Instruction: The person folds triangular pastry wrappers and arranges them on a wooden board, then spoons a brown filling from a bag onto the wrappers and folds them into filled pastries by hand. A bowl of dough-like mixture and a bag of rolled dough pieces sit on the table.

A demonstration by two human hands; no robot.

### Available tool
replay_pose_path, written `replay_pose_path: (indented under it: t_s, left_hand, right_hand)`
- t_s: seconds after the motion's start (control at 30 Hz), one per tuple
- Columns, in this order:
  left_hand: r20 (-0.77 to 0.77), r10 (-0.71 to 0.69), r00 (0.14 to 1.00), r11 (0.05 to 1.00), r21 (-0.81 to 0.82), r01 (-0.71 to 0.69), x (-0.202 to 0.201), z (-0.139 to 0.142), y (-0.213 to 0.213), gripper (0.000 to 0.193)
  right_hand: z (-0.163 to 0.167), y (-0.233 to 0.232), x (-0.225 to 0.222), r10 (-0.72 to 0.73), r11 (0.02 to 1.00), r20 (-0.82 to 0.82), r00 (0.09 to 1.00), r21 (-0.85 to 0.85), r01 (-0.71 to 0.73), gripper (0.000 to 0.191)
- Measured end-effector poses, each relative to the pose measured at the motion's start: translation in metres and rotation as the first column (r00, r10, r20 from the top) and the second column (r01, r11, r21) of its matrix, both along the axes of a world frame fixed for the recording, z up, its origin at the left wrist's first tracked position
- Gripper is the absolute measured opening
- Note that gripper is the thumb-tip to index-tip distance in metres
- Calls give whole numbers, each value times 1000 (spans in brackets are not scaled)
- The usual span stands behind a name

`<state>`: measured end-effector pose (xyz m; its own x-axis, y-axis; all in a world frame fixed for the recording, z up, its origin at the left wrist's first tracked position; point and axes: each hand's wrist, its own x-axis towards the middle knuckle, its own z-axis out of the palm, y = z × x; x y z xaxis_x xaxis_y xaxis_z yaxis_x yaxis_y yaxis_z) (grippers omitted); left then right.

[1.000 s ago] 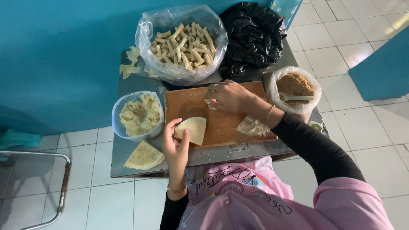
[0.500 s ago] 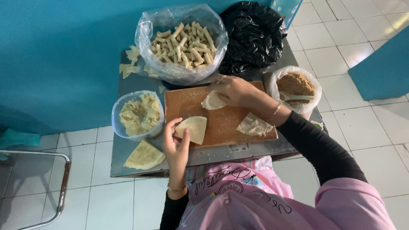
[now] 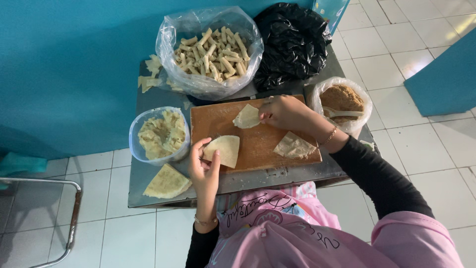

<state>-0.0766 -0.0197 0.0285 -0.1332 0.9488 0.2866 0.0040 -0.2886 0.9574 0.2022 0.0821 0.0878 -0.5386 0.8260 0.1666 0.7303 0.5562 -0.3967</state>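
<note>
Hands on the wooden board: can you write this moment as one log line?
left hand: holds wrapper piece | right hand: on pale wrapper | both on cutting board

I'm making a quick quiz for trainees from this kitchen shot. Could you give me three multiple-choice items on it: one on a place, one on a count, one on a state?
1. Where does the clear bag of rolled pastry sticks sit?
A. behind the wooden board
B. on the floor
C. on the chair

2. How many pale wrapper pieces lie on or over the wooden board?
A. one
B. three
C. six

3. What is the left hand doing?
A. resting flat on the table
B. holding a wrapper
C. holding a spoon

Answers:
1. A, the bag stands at the table's far edge beyond the board.
2. B, one by each hand and one lying free at the right.
3. B, its fingers grip the wrapper at the board's near left corner.
</note>
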Motion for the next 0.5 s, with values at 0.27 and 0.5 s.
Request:
replay_pose_path:
  t_s: [0.27,0.5]
  left_hand:
    - [-73,35,997,999,-35,-37,2,1,-4,32]
    - [-108,136,985,991,12,-135,19,-10,-8,30]
  right_hand:
    - [0,-6,-7,18,971,197,980,231,-64,12]
    - [16,-73,-43,-86,977,-186,979,-210,45,26]
